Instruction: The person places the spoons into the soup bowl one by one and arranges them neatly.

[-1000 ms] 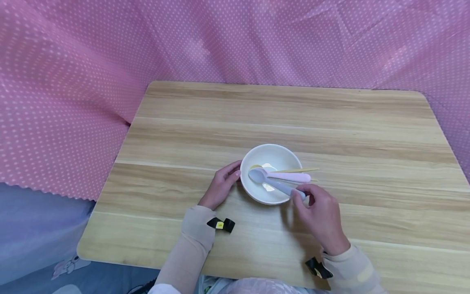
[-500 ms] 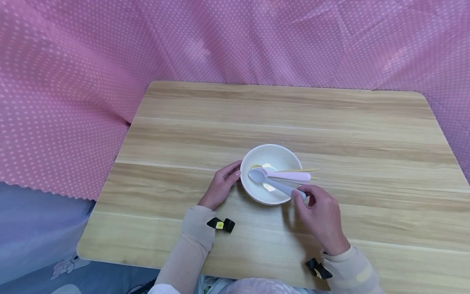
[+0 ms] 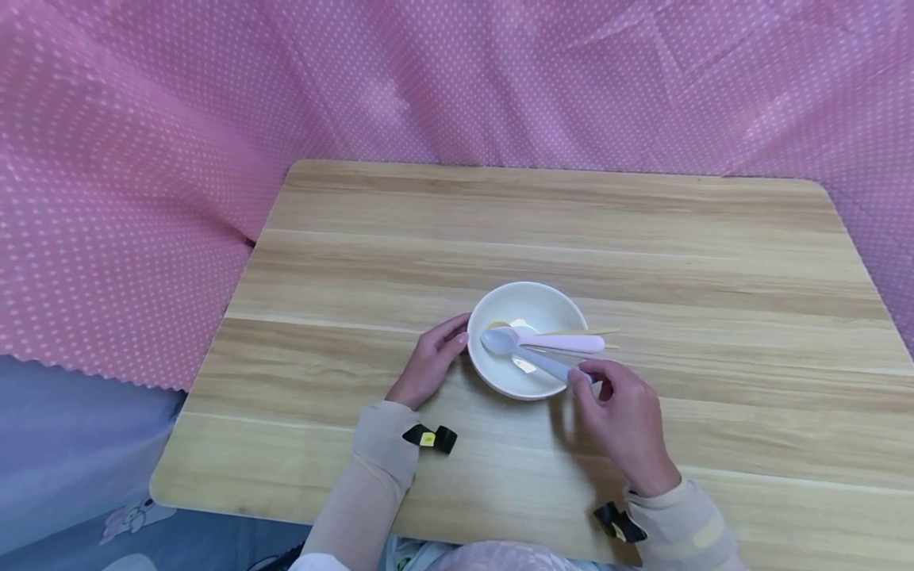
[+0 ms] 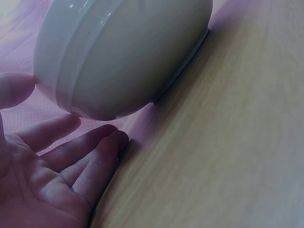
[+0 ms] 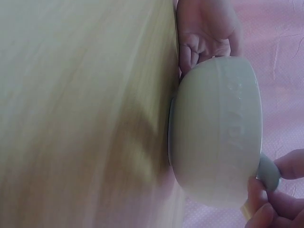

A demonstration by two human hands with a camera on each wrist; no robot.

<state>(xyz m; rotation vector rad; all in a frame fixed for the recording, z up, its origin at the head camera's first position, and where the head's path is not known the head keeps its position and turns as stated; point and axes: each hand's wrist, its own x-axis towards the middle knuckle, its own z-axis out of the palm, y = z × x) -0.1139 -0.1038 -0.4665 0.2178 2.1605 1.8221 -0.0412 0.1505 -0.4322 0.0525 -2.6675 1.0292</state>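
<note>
A white bowl (image 3: pixel 524 300) stands upright on the wooden table, with several utensils leaning in it. My left hand (image 3: pixel 431 357) is at the bowl's left side. In the left wrist view, thumb and forefinger of this left hand (image 4: pixel 57 175) touch the bowl wall (image 4: pixel 128 52), while the other fingers lie loosely below. My right hand (image 3: pixel 624 416) pinches the handle end of a pale blue-grey spoon (image 3: pixel 546 363) at the right rim; the spoon's head rests over the others. Beside it lies a pink spoon (image 3: pixel 571 342). Thin yellowish handles (image 3: pixel 600 331) stick out past the rim; their heads are mostly covered.
The wood-grain table (image 3: pixel 400 262) has rounded corners. A pink dotted cloth (image 3: pixel 457 79) hangs behind it and along the left. Blue fabric (image 3: pixel 78 452) shows at the lower left. Black wrist straps sit on both sleeves.
The blue-grey spoon has shifted very slightly left in the right hand's pinch. Both hands and the bowl stay in practically the same place.
</note>
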